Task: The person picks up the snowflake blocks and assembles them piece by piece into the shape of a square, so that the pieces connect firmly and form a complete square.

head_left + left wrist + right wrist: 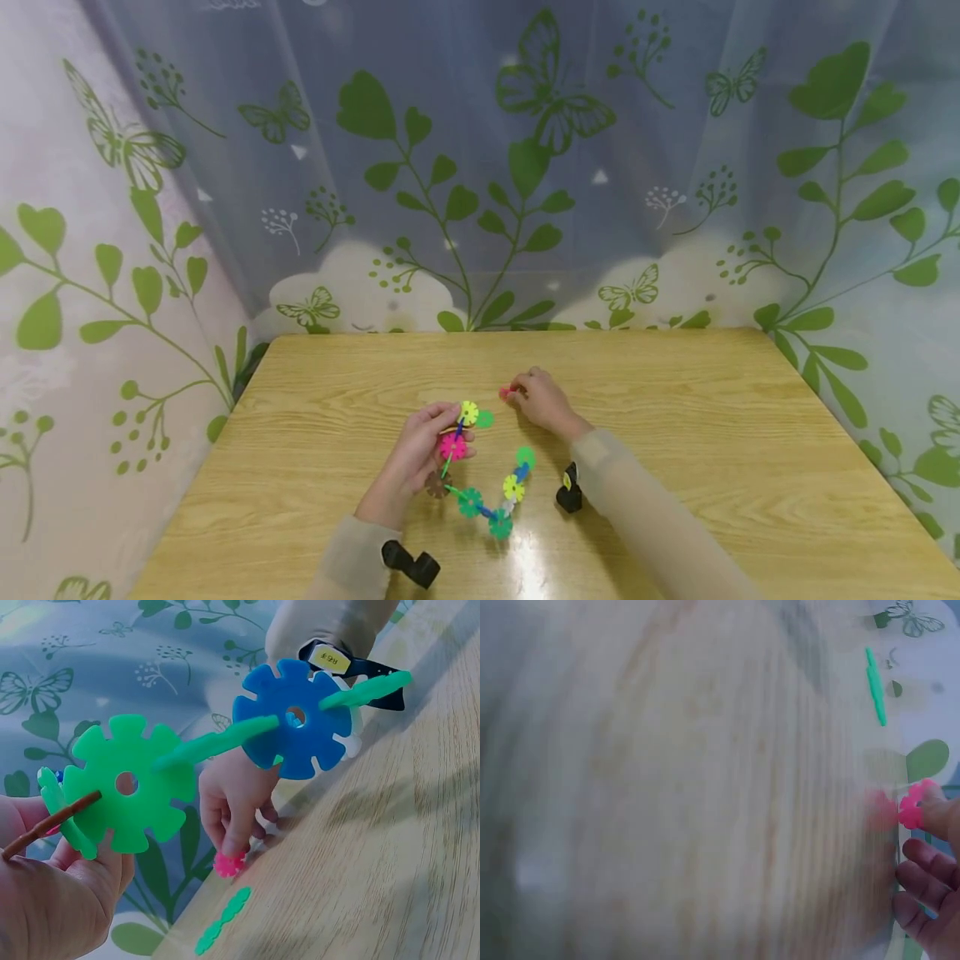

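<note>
My left hand (pixel 415 450) holds one end of a chain of slotted plastic flower discs, its thumb beside a yellow disc (pixel 468 412). Below that come a pink disc (pixel 452 447) and a brown disc (pixel 437 484). The chain bends through green discs (pixel 470 502) and up to a yellow disc (pixel 513 488) and a light green end disc (pixel 526 457). Close up, the left wrist view has a green disc (pixel 127 802) and a blue disc (pixel 274 739) slotted together. Farther back, my right hand (pixel 544 403) pinches a loose pink disc (pixel 229 864) at the tabletop.
A loose green disc (pixel 485 419) lies flat on the wooden table (pixel 675 400), between the two hands. Black wrist devices sit on the left sleeve (pixel 411 563) and right sleeve (pixel 569 489). A leaf-and-butterfly patterned curtain (pixel 465 192) hangs behind the table's far edge.
</note>
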Tool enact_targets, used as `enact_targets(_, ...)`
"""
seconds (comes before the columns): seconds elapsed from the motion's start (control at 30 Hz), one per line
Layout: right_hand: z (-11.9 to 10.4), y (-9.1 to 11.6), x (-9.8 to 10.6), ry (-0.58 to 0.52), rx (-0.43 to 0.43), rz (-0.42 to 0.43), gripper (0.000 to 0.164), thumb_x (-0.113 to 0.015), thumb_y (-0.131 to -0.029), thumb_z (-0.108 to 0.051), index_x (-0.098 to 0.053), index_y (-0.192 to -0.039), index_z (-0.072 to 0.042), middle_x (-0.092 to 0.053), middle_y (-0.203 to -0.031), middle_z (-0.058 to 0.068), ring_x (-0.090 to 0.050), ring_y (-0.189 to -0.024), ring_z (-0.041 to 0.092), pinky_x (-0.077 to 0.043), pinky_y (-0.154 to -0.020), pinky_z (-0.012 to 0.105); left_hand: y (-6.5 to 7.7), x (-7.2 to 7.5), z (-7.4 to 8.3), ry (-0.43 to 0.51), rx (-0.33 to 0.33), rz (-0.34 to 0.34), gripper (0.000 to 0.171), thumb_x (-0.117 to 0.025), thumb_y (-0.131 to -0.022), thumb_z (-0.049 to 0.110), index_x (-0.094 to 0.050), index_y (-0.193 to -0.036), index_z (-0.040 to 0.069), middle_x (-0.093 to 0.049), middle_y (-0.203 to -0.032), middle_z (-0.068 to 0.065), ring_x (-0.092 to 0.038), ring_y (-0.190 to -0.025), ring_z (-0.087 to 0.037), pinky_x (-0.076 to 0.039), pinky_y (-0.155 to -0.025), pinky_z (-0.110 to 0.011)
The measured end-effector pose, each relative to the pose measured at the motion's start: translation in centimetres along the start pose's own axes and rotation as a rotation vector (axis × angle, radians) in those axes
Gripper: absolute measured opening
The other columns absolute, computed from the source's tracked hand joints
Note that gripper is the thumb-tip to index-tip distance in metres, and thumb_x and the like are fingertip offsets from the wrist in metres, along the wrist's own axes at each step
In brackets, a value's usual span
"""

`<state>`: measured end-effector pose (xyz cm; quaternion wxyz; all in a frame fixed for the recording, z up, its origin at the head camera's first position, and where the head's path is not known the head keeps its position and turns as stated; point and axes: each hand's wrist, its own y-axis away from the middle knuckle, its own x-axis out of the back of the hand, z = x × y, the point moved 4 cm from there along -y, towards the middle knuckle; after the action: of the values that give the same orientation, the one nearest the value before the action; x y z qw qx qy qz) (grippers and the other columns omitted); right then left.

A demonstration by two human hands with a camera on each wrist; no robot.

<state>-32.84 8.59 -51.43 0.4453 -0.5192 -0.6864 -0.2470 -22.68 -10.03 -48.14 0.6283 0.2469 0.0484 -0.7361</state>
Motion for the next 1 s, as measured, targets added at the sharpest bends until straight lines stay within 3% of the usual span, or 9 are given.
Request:
enact_targets(0.3, 0.8, 1.6, 1.3, -0.230, -0.049, 0.147, 0.011, -0.058, -0.093, -0.016, -0.067, -0.089, -0.010, -0.062, -0.082, 0.001, -0.050, -0.067, 0.015, -0.046, -0.059, 0.029, -0.2, 0.0, 0.0, -0.003, -0.006, 0.003, 0.018, -0.053, -0.096, 0.018, -0.055, -0.104, 0.001, -0.058, -0.093, -0.010, -0.063, -0.073, -0.020, -0.058, -0.071, -0.040)
enact_targets(0.53, -1.0, 3.5, 2.6, -0.405, -0.033, 0.159, 0.012, -0.056, -0.094, -0.013, -0.066, -0.097, -0.006, -0.063, -0.080, 0.001, -0.056, -0.070, 0.014, -0.049, -0.057, 0.026, -0.2, -0.2, -0.2, 0.004, -0.010, -0.003, 0.017, -0.052, -0.096, 0.016, -0.055, -0.105, 0.001, -0.058, -0.093, -0.010, -0.063, -0.071, -0.019, -0.058, -0.070, -0.040)
enact_targets(0.77, -3.5, 6.0, 4.0, -0.544, 0.078, 0.169, 0.013, -0.057, -0.094, -0.013, -0.067, -0.093, -0.005, -0.066, -0.076, 0.003, -0.060, -0.069, 0.029, -0.049, -0.050, 0.023, -0.2, -0.4, -0.2, 0.002, -0.012, 0.005, 0.020, -0.051, -0.097, 0.016, -0.053, -0.108, 0.001, -0.059, -0.094, -0.011, -0.063, -0.071, -0.018, -0.058, -0.070, -0.039)
enact_targets(0.9, -4.9, 7.1, 4.4, -0.564, 0.172, 0.181, 0.013, -0.058, -0.093, -0.013, -0.068, -0.092, -0.006, -0.067, -0.077, 0.004, -0.060, -0.066, 0.024, -0.047, -0.046, 0.022, -0.3, -0.6, -0.2, 0.004, -0.013, 0.005, 0.020, -0.050, -0.097, 0.016, -0.052, -0.110, 0.000, -0.058, -0.093, -0.011, -0.062, -0.070, -0.018, -0.058, -0.070, -0.040)
enact_targets(1.0, -5.5, 7.8, 4.3, -0.538, 0.233, 0.209, 0.011, -0.059, -0.093, -0.014, -0.068, -0.091, -0.008, -0.067, -0.076, 0.001, -0.056, -0.060, 0.013, -0.044, -0.043, 0.021, -0.4, -0.8, -0.2, 0.009, -0.014, 0.004, 0.020, -0.050, -0.097, 0.015, -0.052, -0.110, 0.000, -0.058, -0.093, -0.011, -0.063, -0.071, -0.018, -0.058, -0.070, -0.039)
